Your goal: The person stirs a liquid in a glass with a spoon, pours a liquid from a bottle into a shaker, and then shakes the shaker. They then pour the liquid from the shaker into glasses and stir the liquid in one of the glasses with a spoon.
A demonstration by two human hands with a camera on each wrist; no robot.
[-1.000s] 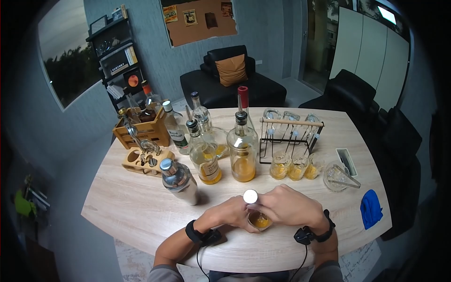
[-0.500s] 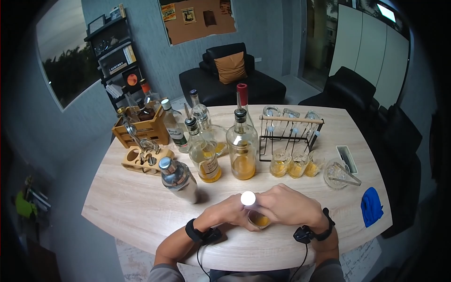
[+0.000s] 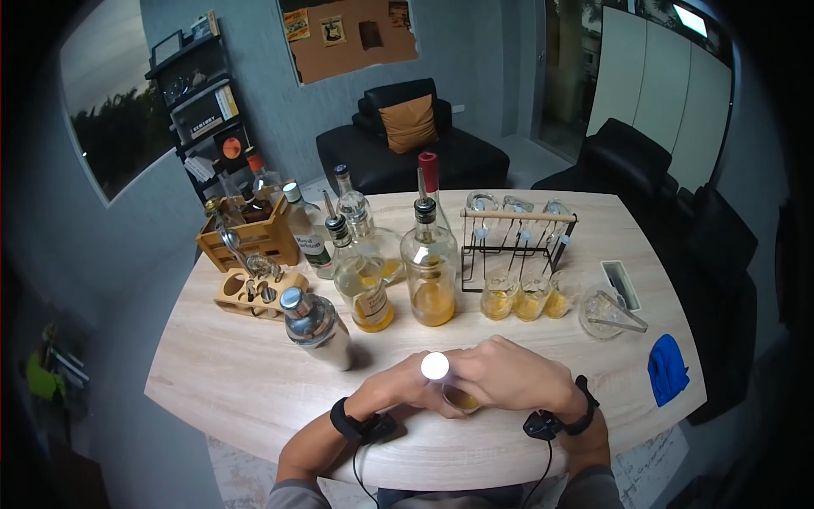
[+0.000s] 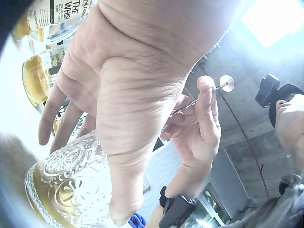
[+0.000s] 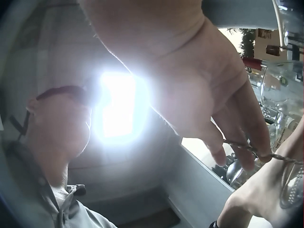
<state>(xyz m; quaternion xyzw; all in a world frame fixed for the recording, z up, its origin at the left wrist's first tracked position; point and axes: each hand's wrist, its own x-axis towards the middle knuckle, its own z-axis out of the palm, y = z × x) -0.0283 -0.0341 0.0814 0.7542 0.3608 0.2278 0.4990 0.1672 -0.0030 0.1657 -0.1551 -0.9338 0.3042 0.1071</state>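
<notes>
In the head view my left hand (image 3: 409, 383) holds a patterned drinking glass (image 3: 463, 400) near the table's front edge. The left wrist view shows the glass's embossed side (image 4: 71, 178) between thumb and fingers, with amber liquid low inside. My right hand (image 3: 517, 377) pinches a bar spoon (image 4: 227, 83) by its twisted shaft, its round disc end pointing up over the glass. Part of the shaft (image 5: 282, 157) shows in the right wrist view, running from the fingers toward the glass. The spoon's lower end is hidden behind the hands.
A metal shaker (image 3: 315, 329) stands left of the hands, with pourer bottles (image 3: 432, 293) behind. Small glasses of amber liquid (image 3: 527, 301) sit before a wire rack (image 3: 519, 219). To the right are an ice bowl with tongs (image 3: 606, 318) and a blue cloth (image 3: 668, 371).
The bar spoon's disc end has shifted slightly left and nearer to me. The left hand keeps its hold on the glass. The head view has turned slightly.
</notes>
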